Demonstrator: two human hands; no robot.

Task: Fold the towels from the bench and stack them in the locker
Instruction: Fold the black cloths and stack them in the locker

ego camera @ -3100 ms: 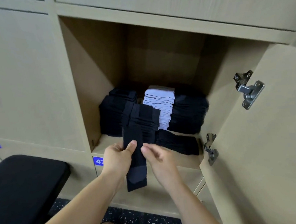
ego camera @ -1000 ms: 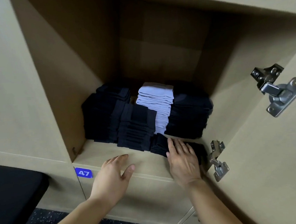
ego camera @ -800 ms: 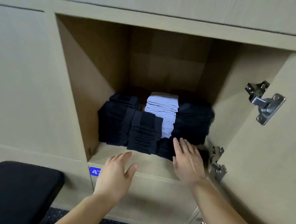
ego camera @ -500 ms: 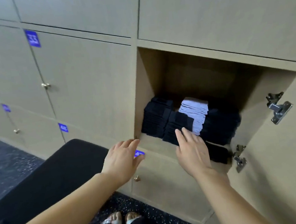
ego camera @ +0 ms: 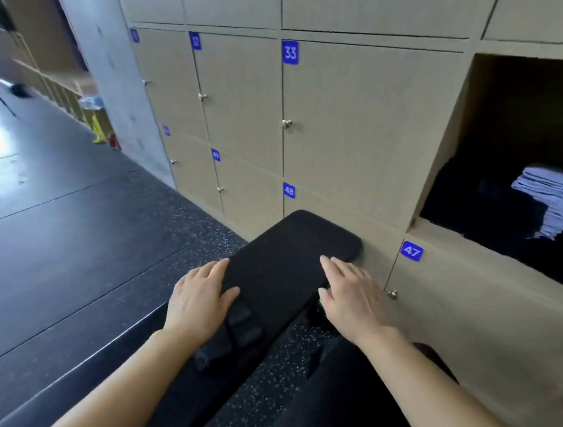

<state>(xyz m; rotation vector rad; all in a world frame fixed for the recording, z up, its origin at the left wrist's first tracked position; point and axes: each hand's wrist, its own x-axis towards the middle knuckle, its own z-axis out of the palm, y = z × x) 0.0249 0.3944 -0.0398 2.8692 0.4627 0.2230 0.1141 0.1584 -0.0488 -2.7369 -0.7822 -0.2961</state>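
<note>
First, left hand (ego camera: 200,300): fingers straight and spread, holding nothing, palm down over the bench's (ego camera: 286,247) left edge. Whether it touched could not be told.

Right hand (ego camera: 350,296): likewise spread and empty, over the bench's right edge.

Towels (ego camera: 246,327): dark, small and rumpled, in a loose heap on the near part of the black padded bench, just below the left hand's thumb. Their number could not be told.

Label 47 (ego camera: 411,251): blue, below the locker's corner.

Locker (ego camera: 449,149): open, at the right. Inside were dark stacks (ego camera: 479,208) of folded towels, with a pale stack (ego camera: 556,190) among them.

Change: half a second earlier both hands had been at the locker's mouth, the right one before the stacks. They had since swung left to the bench, and the view had turned with them.
</note>
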